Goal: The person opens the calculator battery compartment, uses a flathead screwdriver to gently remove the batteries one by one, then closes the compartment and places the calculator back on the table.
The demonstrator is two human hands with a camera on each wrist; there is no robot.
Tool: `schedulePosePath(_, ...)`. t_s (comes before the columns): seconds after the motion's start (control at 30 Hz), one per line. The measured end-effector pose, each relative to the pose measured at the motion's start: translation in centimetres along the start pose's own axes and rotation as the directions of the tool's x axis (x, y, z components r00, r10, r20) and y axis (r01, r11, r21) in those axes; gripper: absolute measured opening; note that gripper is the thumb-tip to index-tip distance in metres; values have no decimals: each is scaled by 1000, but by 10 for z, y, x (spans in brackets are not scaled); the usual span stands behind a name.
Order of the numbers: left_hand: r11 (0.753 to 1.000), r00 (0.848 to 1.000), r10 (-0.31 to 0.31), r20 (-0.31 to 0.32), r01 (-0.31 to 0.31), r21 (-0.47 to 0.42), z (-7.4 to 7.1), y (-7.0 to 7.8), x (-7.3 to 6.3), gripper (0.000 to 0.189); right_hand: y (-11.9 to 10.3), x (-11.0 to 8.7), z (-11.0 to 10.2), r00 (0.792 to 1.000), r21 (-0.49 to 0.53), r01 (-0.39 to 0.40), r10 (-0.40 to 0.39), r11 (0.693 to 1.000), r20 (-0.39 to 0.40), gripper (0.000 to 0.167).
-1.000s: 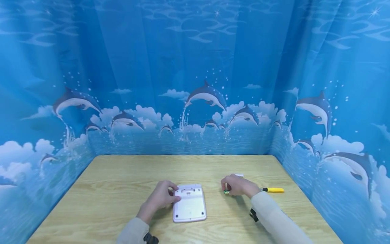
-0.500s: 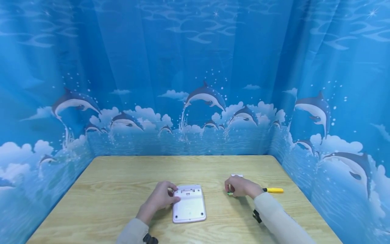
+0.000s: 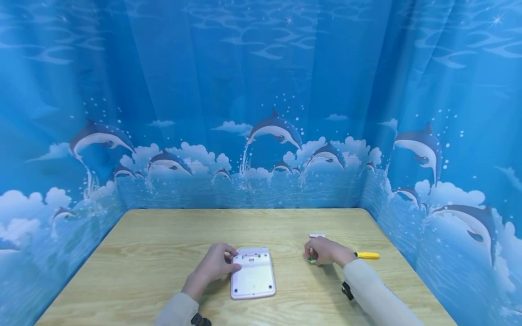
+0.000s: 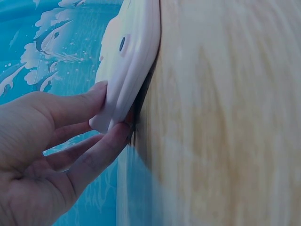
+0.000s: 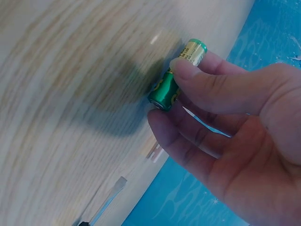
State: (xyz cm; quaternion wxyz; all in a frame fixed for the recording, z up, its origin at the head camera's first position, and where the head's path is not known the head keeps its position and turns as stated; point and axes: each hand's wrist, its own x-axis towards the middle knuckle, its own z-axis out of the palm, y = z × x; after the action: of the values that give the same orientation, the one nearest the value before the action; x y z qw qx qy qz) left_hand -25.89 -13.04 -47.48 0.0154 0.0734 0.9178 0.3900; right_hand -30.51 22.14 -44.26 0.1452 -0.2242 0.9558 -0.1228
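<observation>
A white, flat calculator [image 3: 253, 278] lies back side up at the table's front middle, small dark feet at its corners and an uncovered battery compartment [image 3: 251, 256] near its far end. My left hand [image 3: 216, 262] holds its left edge; in the left wrist view the thumb is on the back and the fingers reach under the rim [image 4: 134, 61]. To the right, my right hand [image 3: 324, 251] pinches a green and gold battery [image 5: 164, 92] between thumb and fingers, close over the wood. Only the battery's green end shows in the head view.
Beyond my right hand lies a small white piece [image 3: 316, 235]. A flat-blade screwdriver with a yellow handle [image 3: 368, 255] rests to the right, partly behind the wrist. Blue dolphin-print curtains [image 3: 253, 190] border the wooden table [image 3: 171, 235] at the back and sides.
My right hand has shifted slightly right with the battery, uncovering more of the white piece. The left hand and the calculator stay in place.
</observation>
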Motion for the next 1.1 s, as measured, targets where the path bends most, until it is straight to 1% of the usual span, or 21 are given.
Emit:
schedulePosePath(0.3, 1000, 1000, 0, -2, 0, -3, 1, 1, -1, 40, 7, 1, 0, 1000, 15, -3, 3, 1000, -3, 36)
schedulePosePath(0.67, 1000, 1000, 21, -3, -21, -4, 0, 0, -2, 39, 12, -1, 1, 1000, 39, 4, -4, 999, -10, 37)
schedulePosePath(0.9, 1000, 1000, 0, 1, 0, -2, 0, 1, -1, 38, 12, -3, 1, 1000, 44, -27, 27, 999, -5, 38)
schedulePosePath(1.1, 1000, 1000, -3, 2, 3, 3, 1, 1, -1, 39, 13, -3, 0, 1000, 42, -23, 24, 999, -8, 36)
